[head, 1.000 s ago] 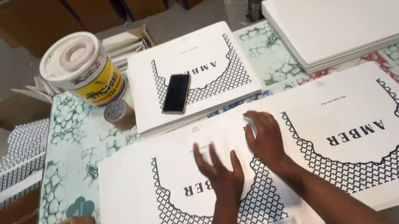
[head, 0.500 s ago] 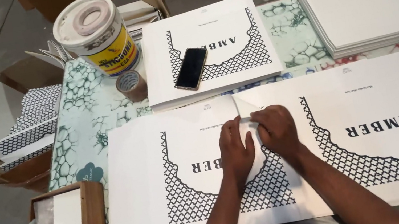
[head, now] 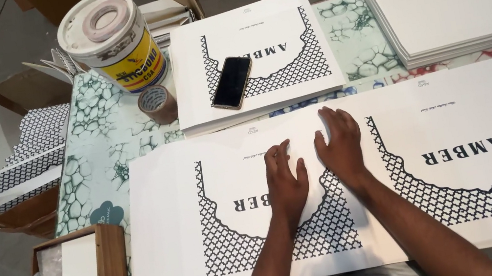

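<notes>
Both hands, left (head: pixel 285 181) and right (head: pixel 342 147), lie flat and open, side by side, on the big white printed card sheet (head: pixel 223 241) in the lower middle of the frame, on the green patterned surface (head: pixel 108 148).

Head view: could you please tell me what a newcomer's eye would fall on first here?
Both bare hands, left hand and right hand, press flat on a large white printed sheet with black lattice pattern at the table's near edge. Behind it, a black smartphone lies on a similar stack, beside a white-lidded yellow-labelled bucket.
</notes>
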